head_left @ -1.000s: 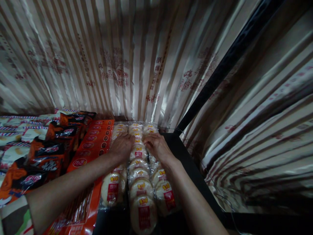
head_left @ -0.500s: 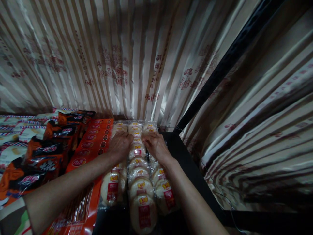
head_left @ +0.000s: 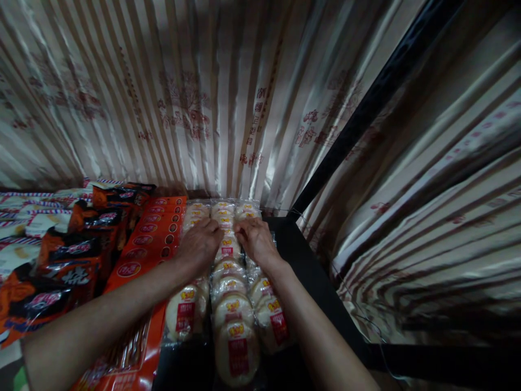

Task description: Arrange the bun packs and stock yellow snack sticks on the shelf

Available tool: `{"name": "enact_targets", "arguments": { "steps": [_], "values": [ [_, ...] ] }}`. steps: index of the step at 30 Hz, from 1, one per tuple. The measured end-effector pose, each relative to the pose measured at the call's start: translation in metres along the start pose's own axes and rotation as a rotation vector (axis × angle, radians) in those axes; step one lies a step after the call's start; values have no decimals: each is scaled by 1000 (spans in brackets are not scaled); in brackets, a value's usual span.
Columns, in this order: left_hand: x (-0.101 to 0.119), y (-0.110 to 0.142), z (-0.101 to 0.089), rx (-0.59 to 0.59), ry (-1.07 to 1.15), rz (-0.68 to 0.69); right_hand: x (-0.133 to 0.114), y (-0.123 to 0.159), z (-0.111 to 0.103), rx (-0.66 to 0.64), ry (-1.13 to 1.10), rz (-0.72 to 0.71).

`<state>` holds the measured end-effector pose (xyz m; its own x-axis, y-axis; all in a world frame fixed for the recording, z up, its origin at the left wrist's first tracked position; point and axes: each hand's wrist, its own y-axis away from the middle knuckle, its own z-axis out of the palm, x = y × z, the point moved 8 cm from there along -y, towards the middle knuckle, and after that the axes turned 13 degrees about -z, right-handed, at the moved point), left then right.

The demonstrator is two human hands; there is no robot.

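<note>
Cracker packets point(head_left: 230, 312) in three rows, two hands curled over their far end

On the left of the black shelf point(head_left: 303, 277), white packets point(head_left: 22, 252) with striped edges run toward the back edge; their contents are hidden. Beside them stands a row of glossy orange-and-black bags point(head_left: 75, 248), crinkled and closed. Next come flat, smooth orange packets point(head_left: 140, 239), overlapping like shingles; the nearest has a clear window showing thin brown strips.

Cracker packets fill the next stretch, reaching nearly to the back edge: thin, shiny clear film around pale round discs, with yellow and red print. Each row overlaps from back to front, and the middle one comes nearest the viewer.

Over the left row, the left hand point(head_left: 200, 244) bends its fingers toward the middle row. Across from it, the right hand point(head_left: 255, 238) lies over the right row, thumb and fingers drawn together beside the middle packets. Whether either hand pinches any film, I cannot tell.

Right of the rows, a bare strip runs along the shelf's right edge. A dark post point(head_left: 345, 144) rises from the back right corner, against a pleated, satiny curtain point(head_left: 183, 98).
</note>
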<state>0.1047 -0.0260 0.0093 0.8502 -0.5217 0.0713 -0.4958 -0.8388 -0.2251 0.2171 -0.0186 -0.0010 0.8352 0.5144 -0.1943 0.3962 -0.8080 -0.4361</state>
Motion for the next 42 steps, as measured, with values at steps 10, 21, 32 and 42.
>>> {"name": "enact_targets", "arguments": {
  "steps": [10, 21, 32, 42],
  "values": [
    [18, 8, 11, -208, -11, 126, -2, 0, -1, -9, -1, 2],
    [21, 5, 15, -200, -146, 90, -2, 0, -1, -2, -6, -1],
    [20, 3, 11, -297, -62, 48, -1, 0, -1, -5, -22, -2],
    [16, 3, 13, -214, -24, 18, -1, 0, -2, 3, -5, -3]
  ]
}}
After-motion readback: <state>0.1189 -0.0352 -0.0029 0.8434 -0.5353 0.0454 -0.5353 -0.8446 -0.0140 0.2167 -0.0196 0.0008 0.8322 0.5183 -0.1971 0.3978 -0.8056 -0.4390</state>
